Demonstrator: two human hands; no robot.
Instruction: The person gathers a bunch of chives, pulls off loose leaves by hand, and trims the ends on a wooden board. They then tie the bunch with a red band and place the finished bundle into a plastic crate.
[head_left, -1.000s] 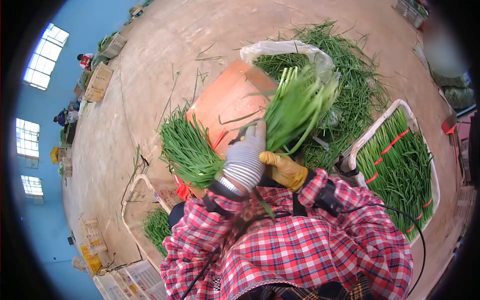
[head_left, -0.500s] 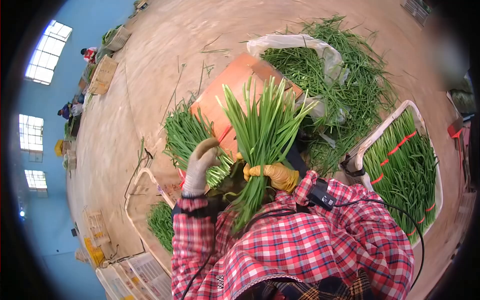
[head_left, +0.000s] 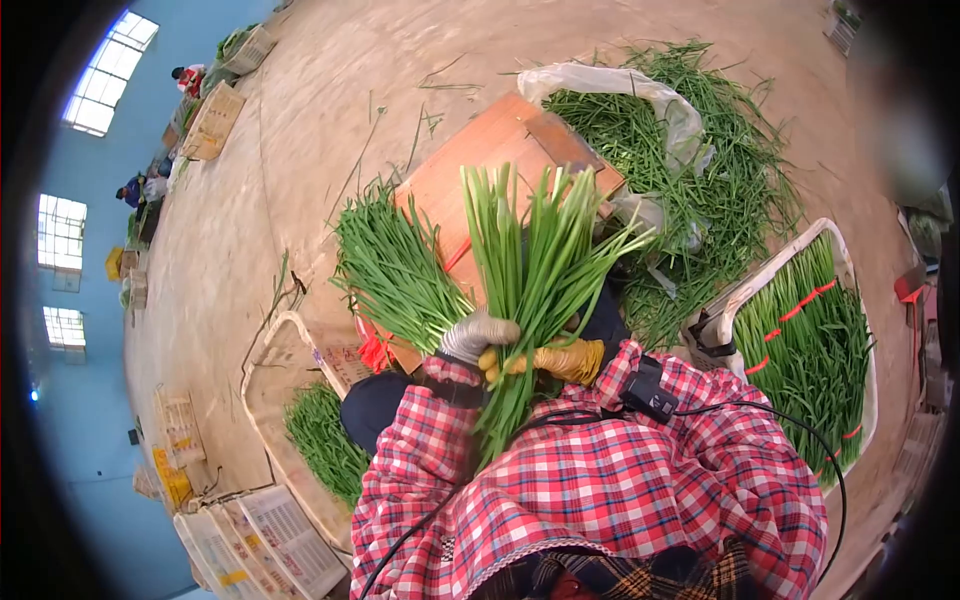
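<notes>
My right hand (head_left: 565,360), in a yellow glove, is closed round a bunch of garlic chives (head_left: 535,250) in front of my chest. Its pale stem ends point up and away, and the green leaf tips hang below my grip. My left hand (head_left: 480,338), in a whitish glove, is at the left side of this bunch, fingers bent and pressed against the stems just above the yellow glove. Close by on the left, another pile of chives (head_left: 395,270) lies on the orange-brown board (head_left: 450,195), stem ends toward my left hand. Red ties (head_left: 374,347) hang below that pile.
Loose chives (head_left: 735,190) lie heaped around a white plastic bag (head_left: 685,130) beyond the board. At right, a crate (head_left: 742,300) holds chives bundled with red ties; at left, another crate (head_left: 262,375) holds more. Stacked boxes (head_left: 265,545) stand lower left, and people (head_left: 130,192) are far left.
My left hand has come from beside the chives pile on the board, right and down, onto the held bunch. My right hand keeps its grip. The view has shifted slightly.
</notes>
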